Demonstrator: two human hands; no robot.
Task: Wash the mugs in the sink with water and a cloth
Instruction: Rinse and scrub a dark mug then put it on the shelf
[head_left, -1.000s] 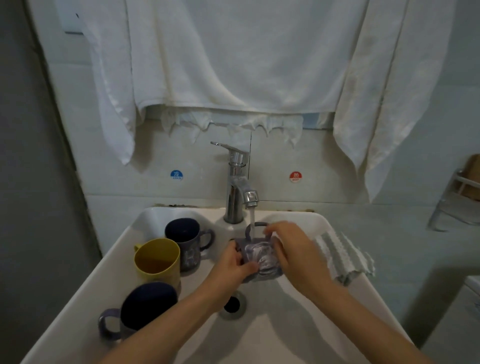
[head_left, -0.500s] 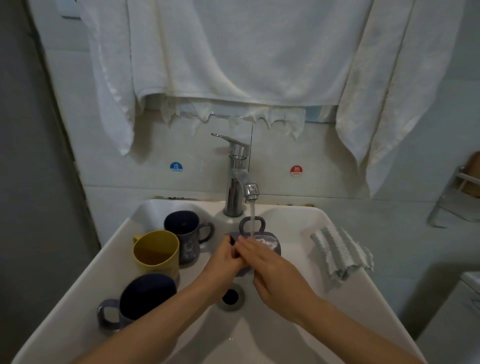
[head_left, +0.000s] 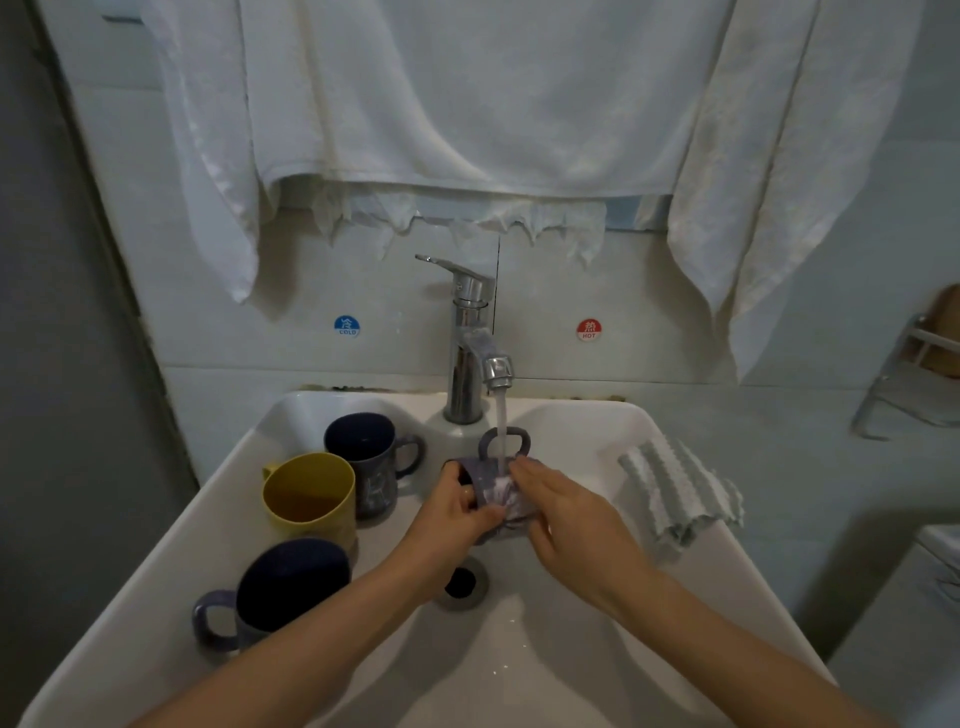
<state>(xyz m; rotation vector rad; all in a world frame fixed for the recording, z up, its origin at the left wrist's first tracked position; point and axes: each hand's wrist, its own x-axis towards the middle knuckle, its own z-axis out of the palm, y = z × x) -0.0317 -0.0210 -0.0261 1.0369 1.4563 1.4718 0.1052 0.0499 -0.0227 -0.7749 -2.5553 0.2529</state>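
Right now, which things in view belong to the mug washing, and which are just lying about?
Job: held mug, left hand, right hand, faucet, yellow mug, rear dark mug, near dark mug, striped cloth, sink.
Lying about: white towels, wall rack, cold sticker, hot sticker.

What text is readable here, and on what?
"冷 COLD": blue sticker on wall, left of tap.
"热 HOT": red sticker on wall, right of tap.
Marks on back mug and held mug: too blurred to read.
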